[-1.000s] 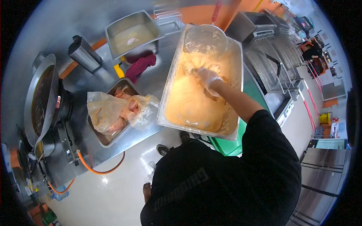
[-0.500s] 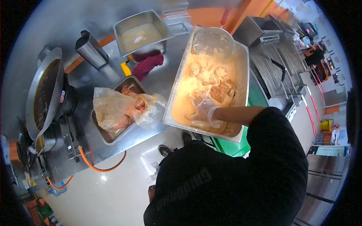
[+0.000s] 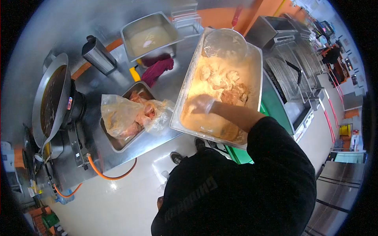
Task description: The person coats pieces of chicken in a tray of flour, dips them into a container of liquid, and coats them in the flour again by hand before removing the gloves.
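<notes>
My right hand [image 3: 201, 104], in a clear plastic glove, is down in the flour [image 3: 193, 88] at the left side of a large pale tub [image 3: 177, 118]. Motion smears its fingers. Several flour-coated pieces of meat [image 3: 235, 94] lie to its right and beyond it. A round sieve [image 3: 225, 44] with a red handle rests across the tub's far end. Only a sliver of my left hand [image 3: 160, 202] shows low beside my body, its fingers hidden. Left of the tub, a plastic bag [image 3: 118, 114] of raw meat [image 3: 147, 112] sits in a metal pan [image 3: 117, 148].
A deep steel pan [image 3: 167, 49] of cloudy liquid stands at the back, beside a dark red cloth [image 3: 157, 70]. A wok [image 3: 36, 106] of dark oil is at far left, with an orange hose [image 3: 100, 174] below. Wire baskets [image 3: 289, 70] stand right.
My right hand has moved left through the flour, away from the coated pieces. The whole view has shifted slightly.
</notes>
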